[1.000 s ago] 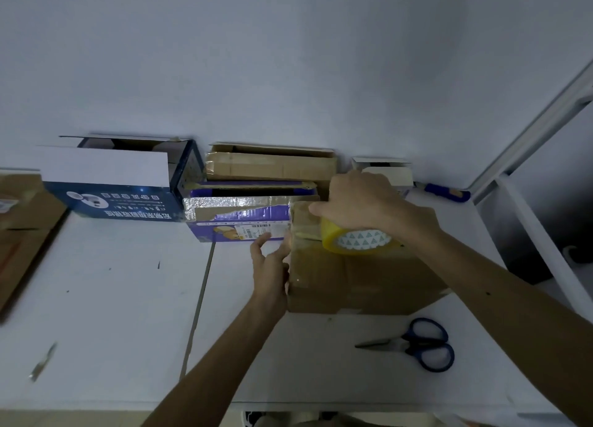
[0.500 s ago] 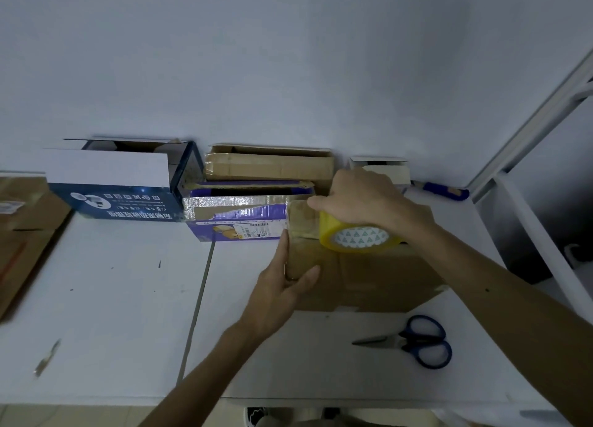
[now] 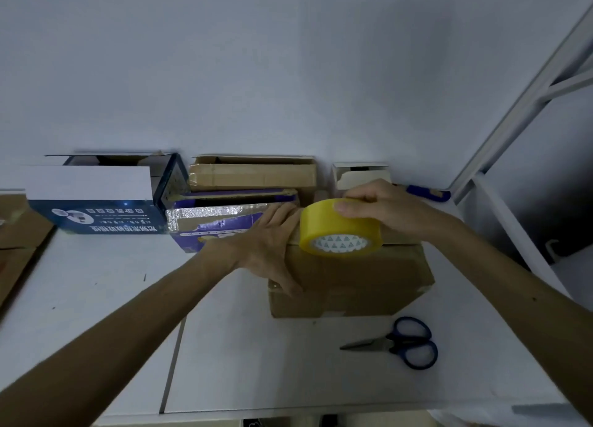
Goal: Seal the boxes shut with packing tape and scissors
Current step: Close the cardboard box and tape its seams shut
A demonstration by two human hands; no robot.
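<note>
A brown cardboard box (image 3: 362,279) sits on the white table (image 3: 96,298), flaps closed. My left hand (image 3: 272,243) lies flat over the box's left top edge, fingers straight, thumb down its front. My right hand (image 3: 382,206) grips a yellow roll of packing tape (image 3: 340,229) from above and holds it over the box top. Blue-handled scissors (image 3: 401,343) lie on the table in front of the box, to the right.
Along the wall stand an open blue and white box (image 3: 96,202), a purple box with foil lining (image 3: 211,221), a brown box (image 3: 253,174) and a small white box (image 3: 361,173). Flat cardboard (image 3: 16,230) lies at far left. A white metal frame (image 3: 500,176) rises at right.
My left hand has moved from the box's left side up onto its top edge and now lies flat there. My right hand has lifted the tape roll slightly to the right.
</note>
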